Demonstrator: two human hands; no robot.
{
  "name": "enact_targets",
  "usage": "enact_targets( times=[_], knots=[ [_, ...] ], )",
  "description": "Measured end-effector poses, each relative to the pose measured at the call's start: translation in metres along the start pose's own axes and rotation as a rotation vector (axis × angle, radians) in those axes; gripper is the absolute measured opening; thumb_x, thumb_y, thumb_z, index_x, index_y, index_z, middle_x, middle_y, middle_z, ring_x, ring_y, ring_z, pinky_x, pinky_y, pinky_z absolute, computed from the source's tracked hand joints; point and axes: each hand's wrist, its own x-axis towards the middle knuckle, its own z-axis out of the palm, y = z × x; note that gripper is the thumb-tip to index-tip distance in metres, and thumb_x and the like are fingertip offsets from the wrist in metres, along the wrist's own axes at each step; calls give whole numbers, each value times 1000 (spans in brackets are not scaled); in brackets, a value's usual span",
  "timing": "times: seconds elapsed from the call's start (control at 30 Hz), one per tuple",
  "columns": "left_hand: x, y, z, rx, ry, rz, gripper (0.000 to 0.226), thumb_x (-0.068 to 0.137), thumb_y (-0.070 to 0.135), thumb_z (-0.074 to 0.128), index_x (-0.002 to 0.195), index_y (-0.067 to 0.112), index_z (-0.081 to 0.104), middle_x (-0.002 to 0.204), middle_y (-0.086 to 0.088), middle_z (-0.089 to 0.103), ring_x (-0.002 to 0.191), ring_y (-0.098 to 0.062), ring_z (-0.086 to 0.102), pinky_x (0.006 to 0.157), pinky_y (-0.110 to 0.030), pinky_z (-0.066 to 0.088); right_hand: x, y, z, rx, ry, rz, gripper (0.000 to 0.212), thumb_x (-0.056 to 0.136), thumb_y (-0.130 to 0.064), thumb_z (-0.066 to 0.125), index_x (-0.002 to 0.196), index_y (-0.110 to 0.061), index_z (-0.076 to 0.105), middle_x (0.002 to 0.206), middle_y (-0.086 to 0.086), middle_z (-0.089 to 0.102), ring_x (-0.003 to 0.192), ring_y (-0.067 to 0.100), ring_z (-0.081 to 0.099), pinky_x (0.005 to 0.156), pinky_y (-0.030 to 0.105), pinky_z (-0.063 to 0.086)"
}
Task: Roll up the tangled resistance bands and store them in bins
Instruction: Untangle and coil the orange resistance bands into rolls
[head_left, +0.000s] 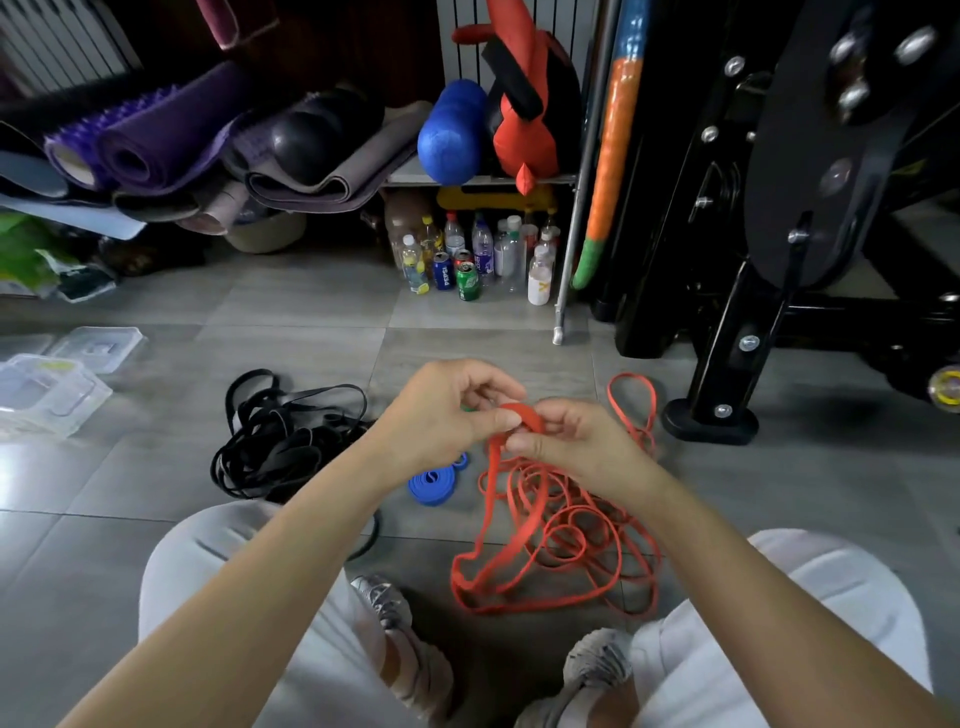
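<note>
Between knees (208, 551), both hands (441, 415) (576, 441) pinch red band (527, 414).

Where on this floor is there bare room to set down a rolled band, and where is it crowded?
Bare tile lies between the black bands and the drink bottles, and between the clear bins and the black bands. Crowded: the middle, where the red bands spread beside the blue rolled band.

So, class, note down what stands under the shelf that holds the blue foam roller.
Under the shelf stand plastic bottles, a blue can and a green can. A yellow object behind them is partly covered, so what it is cannot be told.
</note>
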Motion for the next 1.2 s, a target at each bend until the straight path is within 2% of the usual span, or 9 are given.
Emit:
enact_targets(
  times=[0.23, 0.37, 0.47, 0.57, 0.7, 0.83, 0.93, 1.07, 1.2],
  knots=[
    [-27, -7, 24, -631, 85, -161, 20, 80, -8, 62, 89, 10, 65, 76, 0, 66, 65, -9, 66, 62, -20, 56, -23, 22, 10, -106, 63, -46, 37, 67, -34, 80, 100, -24, 65, 98, 16, 65, 92, 26, 65, 84, 39, 53],
    [-35, -11, 34, -702, 142, -139, 22, 71, 5, 67, 91, 13, 67, 82, -1, 67, 69, -14, 65, 64, -23, 57, -35, 25, 19, -102, 98, -56, 30, 75, -24, 70, 103, -18, 62, 89, 2, 68, 85, 14, 65, 81, 38, 53],
    [-42, -15, 35, -691, 181, -137, 24, 80, -7, 61, 94, 11, 65, 89, -6, 65, 69, -8, 65, 61, -19, 55, -46, 28, 21, -146, 150, -24, 29, 74, -30, 69, 101, -20, 59, 86, 3, 70, 80, 18, 68, 78, 39, 54],
    [-51, -29, 39, -591, 187, -175, 29, 82, -8, 62, 93, 18, 67, 88, -6, 65, 70, -8, 64, 65, -20, 55, -55, 32, 14, -416, 207, -24, 27, 74, -43, 63, 96, -27, 64, 80, -4, 70, 74, 13, 66, 75, 35, 53],
    [-57, -42, 42, -113, 93, -104, 35, 82, 11, 66, 92, 44, 66, 91, 10, 65, 84, -5, 63, 81, -27, 50, -59, 29, 13, -679, 171, -161, 31, 82, -39, 55, 98, -16, 70, 78, -14, 60, 78, 7, 57, 69, 8, 38],
    [-58, -30, 41, 514, -60, 72, 41, 77, 41, 67, 116, 30, 62, 115, 11, 55, 109, -5, 50, 94, -25, 42, -60, 33, 15, -831, 8, -147, 32, 84, -37, 52, 99, -14, 69, 89, 1, 68, 83, 17, 62, 76, 25, 46],
    [-54, -20, 46, 819, -171, 35, 43, 79, 52, 62, 113, 28, 56, 115, 7, 58, 111, -16, 51, 88, -32, 45, -60, 32, 19, -836, -18, -169, 37, 80, -42, 45, 95, -16, 68, 88, 1, 68, 82, 21, 64, 75, 32, 48],
    [-49, -15, 52, 770, -161, 15, 18, 81, 42, 60, 85, 27, 52, 95, 2, 63, 95, -20, 59, 72, -27, 38, -62, 28, 19, -745, -6, -165, 26, 77, -32, 55, 96, -21, 69, 89, -5, 69, 82, 6, 61, 75, 13, 43],
    [-48, -12, 51, 614, -163, -30, 22, 77, 43, 66, 93, 27, 65, 84, 9, 61, 81, -9, 56, 68, -17, 34, -73, 25, 9, -602, 86, -87, 25, 76, -21, 73, 90, -36, 57, 82, -19, 65, 80, -8, 58, 71, 5, 40]
  ],
)
